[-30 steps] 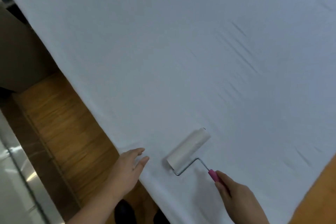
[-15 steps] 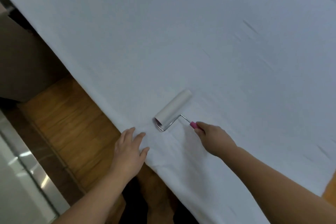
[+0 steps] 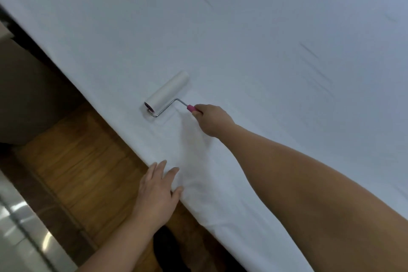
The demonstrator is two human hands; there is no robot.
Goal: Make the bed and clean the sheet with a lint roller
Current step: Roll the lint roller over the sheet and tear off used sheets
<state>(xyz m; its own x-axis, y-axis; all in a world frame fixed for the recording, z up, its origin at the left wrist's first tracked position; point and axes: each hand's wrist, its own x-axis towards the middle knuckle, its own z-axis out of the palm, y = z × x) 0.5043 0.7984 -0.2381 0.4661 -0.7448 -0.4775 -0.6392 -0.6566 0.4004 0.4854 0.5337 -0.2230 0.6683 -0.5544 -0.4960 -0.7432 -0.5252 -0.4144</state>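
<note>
A white sheet (image 3: 254, 40) covers the bed and fills most of the view. The lint roller (image 3: 167, 94), a white roll on a bent wire with a pink handle, lies flat on the sheet close to the bed's left edge. My right hand (image 3: 213, 120) is shut on the pink handle, arm stretched far out over the sheet. My left hand (image 3: 157, 187) rests flat on the sheet at the bed's edge, fingers spread, holding nothing.
A wooden floor (image 3: 77, 161) runs along the left side of the bed. A shiny metal rail (image 3: 24, 232) crosses the bottom left corner. A grey-brown surface (image 3: 24, 99) stands at the far left. Faint dark creases (image 3: 309, 51) mark the sheet on the right.
My right hand has pushed the roller away from me along the bed's edge, the arm stretching out. My left hand has stayed on the edge of the sheet.
</note>
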